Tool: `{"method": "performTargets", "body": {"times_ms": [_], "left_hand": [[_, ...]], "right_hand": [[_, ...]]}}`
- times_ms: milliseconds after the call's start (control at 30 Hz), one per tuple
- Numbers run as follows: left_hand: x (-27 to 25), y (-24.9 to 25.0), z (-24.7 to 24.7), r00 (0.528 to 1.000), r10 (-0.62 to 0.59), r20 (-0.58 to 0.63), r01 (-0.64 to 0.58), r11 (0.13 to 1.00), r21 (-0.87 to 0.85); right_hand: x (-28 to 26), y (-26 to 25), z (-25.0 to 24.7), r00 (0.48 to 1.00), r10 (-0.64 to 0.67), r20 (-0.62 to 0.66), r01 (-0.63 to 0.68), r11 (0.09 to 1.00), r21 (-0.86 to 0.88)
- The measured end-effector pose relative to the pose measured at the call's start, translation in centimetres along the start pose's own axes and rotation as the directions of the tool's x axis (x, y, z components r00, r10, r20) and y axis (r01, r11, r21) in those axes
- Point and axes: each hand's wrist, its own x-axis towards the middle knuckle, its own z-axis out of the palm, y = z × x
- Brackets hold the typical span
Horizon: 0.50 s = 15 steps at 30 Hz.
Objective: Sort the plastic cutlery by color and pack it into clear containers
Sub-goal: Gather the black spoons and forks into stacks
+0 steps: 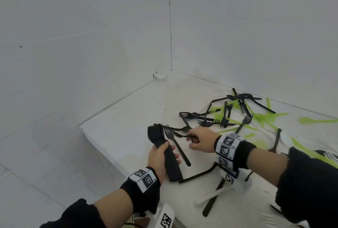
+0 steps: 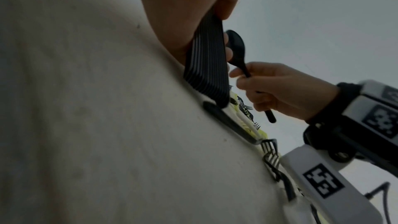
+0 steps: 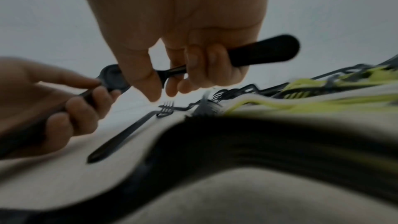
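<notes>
The left hand (image 1: 158, 156) grasps a thick stack of black spoons (image 1: 165, 151) by the handles, near the table (image 1: 117, 129) edge. At 3 o'clock from it, the right hand (image 1: 201, 140) has its fingers curled around one black spoon (image 2: 235, 49), whose bowl is just beside the stack. A black fork (image 1: 176, 144) lies between the hands. At 1 o'clock, black and green cutlery (image 1: 237, 114) lies mixed in a pile.

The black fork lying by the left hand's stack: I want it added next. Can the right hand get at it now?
Probably not at once: the right hand already grips a black spoon. The black fork itself lies uncovered on the table, close by.
</notes>
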Motion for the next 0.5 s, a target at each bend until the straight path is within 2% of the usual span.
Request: {"method": "performTargets", "body": {"times_ms": [67,200,367,433,500], "left_hand": [[-0.1,0.0,-0.1,1.0,-0.002,0.002,0.001,1.0,0.003],[-0.1,0.0,-0.1,1.0,0.006,0.006,-0.006,1.0,0.015],[0.3,-0.2,0.7,0.999,0.004,0.034,-0.004,1.0,0.017],[0.6,-0.4,1.0,0.998,-0.009,0.054,0.009,1.0,0.013],[0.9,-0.4,1.8,0.997,-0.019,0.075,0.017,1.0,0.019]], "right_hand": [[0.7,-1.0,0.8,0.999,0.027,0.026,-0.027,0.999,0.019],[1.1,-1.2,0.3,0.993,0.073,0.096,-0.063,0.993,-0.104],[0.0,0.7,-1.5,0.987,0.155,0.048,-0.145,0.976,-0.165],[-0.8,1.7,-2.4,0.979,0.205,-0.006,-0.205,0.976,-0.076],[-1.5,2.7,-3.0,0.966,0.247,-0.074,-0.238,0.964,0.116]]}}
